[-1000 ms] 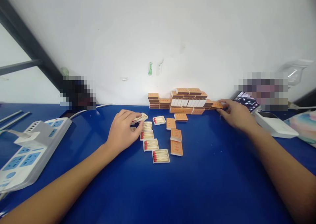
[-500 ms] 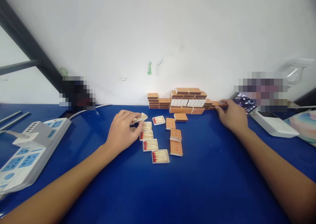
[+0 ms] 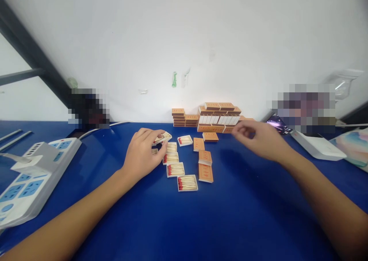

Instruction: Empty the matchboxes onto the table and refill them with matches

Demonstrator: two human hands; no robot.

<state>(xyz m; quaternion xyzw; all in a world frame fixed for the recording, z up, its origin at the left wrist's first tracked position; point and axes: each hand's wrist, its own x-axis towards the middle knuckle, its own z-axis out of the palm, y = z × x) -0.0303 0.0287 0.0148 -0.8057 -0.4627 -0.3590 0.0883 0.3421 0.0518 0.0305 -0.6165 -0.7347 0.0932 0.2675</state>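
Observation:
My left hand [image 3: 145,150] is closed on a tilted tray of matches [image 3: 164,137], its thumb on the near side and part of the tray covered by the fingers. Just beneath it lies another match tray [image 3: 171,147], beside a column of open trays with red-tipped matches [image 3: 175,169]. My right hand [image 3: 255,136] hovers over the table with loosely bent fingers, a gap showing between thumb and fingers. No object is visible in it. Right behind its fingertips stands the orange matchbox stack [image 3: 217,128], whose right end the hand partly hides.
Orange matchbox covers [image 3: 205,157] lie right of the trays. A lower matchbox stack [image 3: 179,119] stands against the wall. A power strip [image 3: 40,180] occupies the left side of the blue table [image 3: 184,226]. On the right is a white device [image 3: 319,146].
My right hand has left the low boxes at the stack's right end and moved left and toward the stack's front. My left hand keeps its hold on the match tray.

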